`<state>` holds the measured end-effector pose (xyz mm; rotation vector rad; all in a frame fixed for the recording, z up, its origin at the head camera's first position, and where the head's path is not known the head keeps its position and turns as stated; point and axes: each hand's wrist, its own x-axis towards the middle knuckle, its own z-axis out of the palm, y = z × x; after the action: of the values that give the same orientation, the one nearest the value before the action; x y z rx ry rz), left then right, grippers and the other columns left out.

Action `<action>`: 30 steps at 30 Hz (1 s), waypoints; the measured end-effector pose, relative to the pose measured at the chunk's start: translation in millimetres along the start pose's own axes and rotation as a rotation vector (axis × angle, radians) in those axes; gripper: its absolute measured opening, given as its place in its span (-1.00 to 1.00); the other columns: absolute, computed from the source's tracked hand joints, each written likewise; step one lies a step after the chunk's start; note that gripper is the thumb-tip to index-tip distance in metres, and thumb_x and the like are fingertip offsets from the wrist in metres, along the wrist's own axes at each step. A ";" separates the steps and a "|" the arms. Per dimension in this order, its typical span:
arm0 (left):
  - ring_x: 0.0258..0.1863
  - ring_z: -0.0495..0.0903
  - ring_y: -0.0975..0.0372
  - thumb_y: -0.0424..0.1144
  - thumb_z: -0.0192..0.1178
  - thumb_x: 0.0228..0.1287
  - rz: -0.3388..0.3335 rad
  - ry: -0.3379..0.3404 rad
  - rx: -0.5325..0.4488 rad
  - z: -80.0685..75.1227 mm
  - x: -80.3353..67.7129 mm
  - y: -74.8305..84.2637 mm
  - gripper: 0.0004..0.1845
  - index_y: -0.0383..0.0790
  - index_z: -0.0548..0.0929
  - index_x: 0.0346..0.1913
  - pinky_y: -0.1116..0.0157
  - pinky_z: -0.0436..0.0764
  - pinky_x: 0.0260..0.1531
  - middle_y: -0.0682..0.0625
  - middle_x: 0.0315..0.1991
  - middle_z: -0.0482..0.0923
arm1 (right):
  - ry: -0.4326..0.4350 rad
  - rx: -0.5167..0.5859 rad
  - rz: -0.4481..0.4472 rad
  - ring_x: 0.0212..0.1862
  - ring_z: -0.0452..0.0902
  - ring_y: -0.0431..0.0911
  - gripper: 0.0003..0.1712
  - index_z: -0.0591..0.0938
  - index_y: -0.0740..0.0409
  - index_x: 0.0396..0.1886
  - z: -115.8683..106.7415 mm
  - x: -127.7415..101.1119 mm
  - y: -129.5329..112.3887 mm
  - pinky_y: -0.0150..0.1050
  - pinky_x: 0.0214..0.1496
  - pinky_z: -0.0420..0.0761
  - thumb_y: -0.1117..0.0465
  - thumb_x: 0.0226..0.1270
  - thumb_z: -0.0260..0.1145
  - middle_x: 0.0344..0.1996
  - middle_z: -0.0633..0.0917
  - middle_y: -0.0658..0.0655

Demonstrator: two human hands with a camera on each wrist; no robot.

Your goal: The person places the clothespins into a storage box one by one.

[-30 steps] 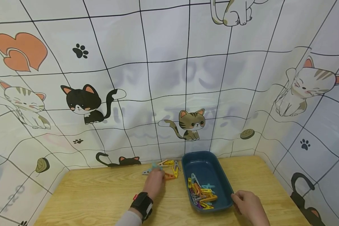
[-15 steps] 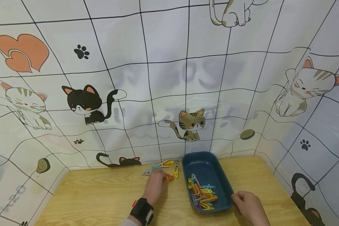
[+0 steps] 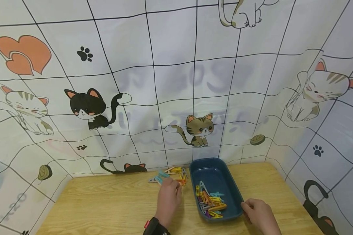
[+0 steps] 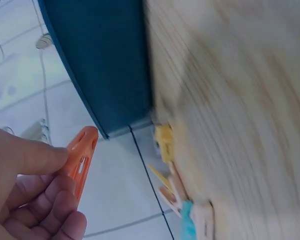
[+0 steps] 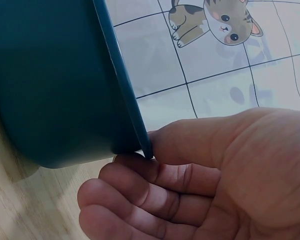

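A dark blue tray (image 3: 236, 192) sits on the wooden table (image 3: 106, 205), its long side running from the cat-print curtain (image 3: 153, 81) toward the person. The half of the tray nearer the curtain is bare. The half nearer the person holds a heap of clothes pegs (image 3: 210, 202) in orange, yellow, light blue, grey and purple, lying across one another.

Left of the tray, close to its far corner and near the foot of the curtain, a small loose group of pegs (image 3: 167, 173) lies on the table: yellow, light blue, pale and orange ones, some touching.

The left hand (image 3: 168, 200) is over the table just left of the tray, between the loose pegs and the person. Its fingers are curled in, and the thumb and fingers pinch one orange peg (image 4: 80, 162); the left wrist view shows the peg sticking out past the fingertips with the tray's outer wall (image 4: 102, 65) behind it. In the head view the peg (image 3: 180, 182) shows only as a bit of orange at the fingertips, beside the tray's left edge and not inside the tray. A black band (image 3: 154, 228) is on that wrist.

The right hand (image 3: 260, 215) is at the tray's near right corner. The right wrist view shows the thumb lying against the rim (image 5: 127, 95) and the other fingers (image 5: 140, 195) curled below the rim, against the outer wall, so the hand grips the tray's edge.
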<state>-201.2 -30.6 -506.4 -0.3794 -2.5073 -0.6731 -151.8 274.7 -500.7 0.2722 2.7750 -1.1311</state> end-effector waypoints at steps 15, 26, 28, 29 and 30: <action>-0.38 0.48 0.28 -0.42 0.46 0.20 0.015 -0.039 -0.100 8.7 -16.1 48.8 -0.84 -0.15 0.70 -0.42 0.37 0.54 -0.36 0.12 -0.45 0.46 | 0.009 -0.013 -0.011 -0.56 0.44 -0.11 -0.66 0.61 0.17 -0.55 -0.5 -0.6 -0.1 -0.20 -0.40 0.45 0.25 0.51 0.21 -0.68 0.56 -0.02; -0.43 0.41 0.35 -0.38 0.43 0.25 0.001 -0.115 -0.140 20.1 -20.6 63.2 -0.83 -0.16 0.71 -0.48 0.43 0.46 -0.42 0.15 -0.49 0.39 | 0.011 -0.027 -0.016 -0.57 0.41 -0.11 -0.65 0.60 0.15 -0.57 0.4 -0.3 0.4 -0.20 -0.40 0.41 0.25 0.51 0.22 -0.70 0.53 -0.02; -0.42 0.40 0.37 -0.37 0.44 0.24 0.009 -0.123 -0.131 21.7 -20.5 64.0 -0.86 -0.17 0.74 -0.45 0.44 0.45 -0.41 0.16 -0.49 0.39 | 0.012 -0.026 -0.015 -0.57 0.41 -0.11 -0.65 0.60 0.15 -0.57 0.6 -0.1 0.1 -0.20 -0.40 0.41 0.25 0.51 0.22 -0.70 0.54 -0.02; -0.41 0.41 0.36 -0.36 0.44 0.24 0.019 -0.124 -0.126 22.4 -20.4 64.3 -0.88 -0.18 0.75 -0.44 0.44 0.47 -0.39 0.15 -0.49 0.40 | 0.012 -0.026 -0.013 -0.57 0.41 -0.11 -0.65 0.60 0.15 -0.57 0.6 0.0 -0.1 -0.20 -0.40 0.41 0.25 0.51 0.22 -0.69 0.54 -0.02; -0.40 0.42 0.37 -0.36 0.44 0.24 0.024 -0.128 -0.122 22.9 -20.3 64.8 -0.91 -0.19 0.77 -0.41 0.44 0.48 -0.37 0.15 -0.48 0.42 | 0.012 -0.026 -0.012 -0.57 0.41 -0.11 -0.65 0.60 0.15 -0.57 0.6 0.0 -0.3 -0.20 -0.40 0.42 0.24 0.51 0.22 -0.69 0.54 -0.02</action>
<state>-168.7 33.1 -509.4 -0.5105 -2.5837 -0.8181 -151.8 274.1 -501.0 0.2603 2.8031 -1.0987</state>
